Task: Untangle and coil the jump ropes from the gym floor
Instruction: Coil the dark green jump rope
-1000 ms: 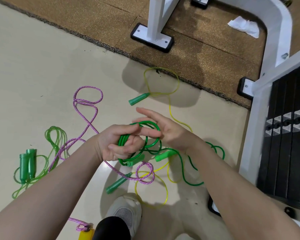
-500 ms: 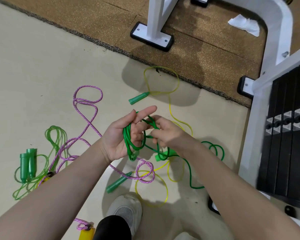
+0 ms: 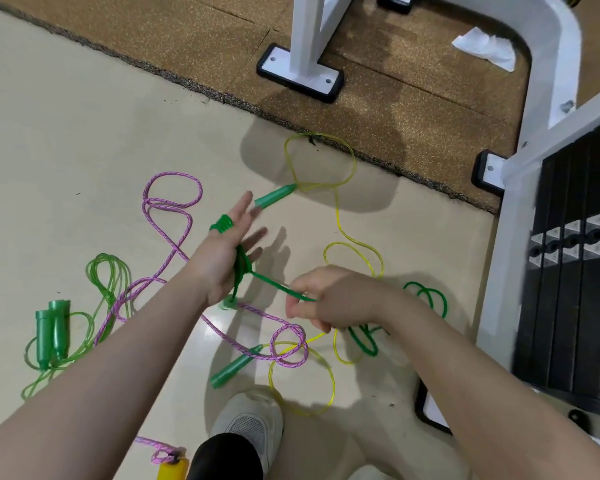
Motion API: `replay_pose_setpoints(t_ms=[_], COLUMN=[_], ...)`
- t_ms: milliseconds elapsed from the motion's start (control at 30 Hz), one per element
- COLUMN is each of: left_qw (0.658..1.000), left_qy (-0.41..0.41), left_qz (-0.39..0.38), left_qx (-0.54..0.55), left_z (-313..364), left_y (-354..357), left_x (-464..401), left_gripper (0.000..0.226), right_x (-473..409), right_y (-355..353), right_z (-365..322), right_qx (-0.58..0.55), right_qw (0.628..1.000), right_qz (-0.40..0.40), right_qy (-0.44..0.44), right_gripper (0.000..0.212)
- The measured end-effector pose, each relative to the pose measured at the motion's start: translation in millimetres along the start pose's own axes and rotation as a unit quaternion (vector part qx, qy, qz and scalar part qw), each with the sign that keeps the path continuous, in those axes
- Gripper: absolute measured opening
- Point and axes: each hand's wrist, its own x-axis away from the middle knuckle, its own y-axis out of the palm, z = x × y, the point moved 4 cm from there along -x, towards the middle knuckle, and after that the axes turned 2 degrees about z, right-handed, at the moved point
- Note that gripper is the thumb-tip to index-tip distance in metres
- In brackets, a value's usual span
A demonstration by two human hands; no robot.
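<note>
We are winding now: our left hand (image 3: pixel 227 252) is spreading flat, fingers straight and wide, with the dark green rope (image 3: pixel 278 287) wrapped around it from thumb to palm. Half a second back those fingers were curled close against the right hand; now the two are pulling well apart. Our right hand (image 3: pixel 329 299) is pinching the rope and drawing it taut away from the left fingers, so another turn is coming. Beyond the right fingers the rope's tail is lying loose on the floor (image 3: pixel 84 133), crossing the yellow rope (image 3: pixel 336 216). The pink rope (image 3: pixel 174 233) is waiting below our left fingers.
</note>
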Motion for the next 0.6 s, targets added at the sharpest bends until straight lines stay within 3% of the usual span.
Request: replay_pose_setpoints(t_ms=[100,233,333,400,467,533,600], left_qw=[0.990,0.949,0.888,0.839,0.795,0.774,0.773], left_qy=[-0.062,-0.142,-0.181,-0.196,-0.210,-0.196,-0.158], left_qz=[-0.089,-0.243,-0.403,-0.506,-0.557,-0.545,-0.515], left_qx=[-0.089,-0.143,-0.126,-0.044,0.113,0.254,0.334], left_z=[-14.5,-4.5,0.2,-0.8,1.8,10.3,20.2], left_y=[10.1,35.7,50.0,55.0,58.7,59.3,56.6], left_x=[12.2,29.1,40.6,46.1,49.8,47.2,40.8], left_gripper=[0.040,0.060,0.067,0.053,0.045,0.047,0.048], right_x=[10.6,12.3,-1.3,-7.9,-12.6,-16.0,-20.0], right_y=[-25.0,-58.2,-49.2,-36.3,-27.5,-20.9,-7.2], right_z=[-14.7,10.0,34.7,41.1,41.6,39.3,39.1], right_qx=[-0.127,-0.379,-0.489,-0.437,-0.340,-0.226,-0.115], right_qw=[0.989,0.905,0.852,0.883,0.923,0.956,0.986], right_qz=[0.038,0.147,0.154,0.153,0.162,0.168,0.107], right_qy=[-0.065,-0.125,-0.106,-0.078,-0.073,-0.082,-0.061], right_gripper=[0.014,0.008,0.008,0.013,0.018,0.011,0.010])
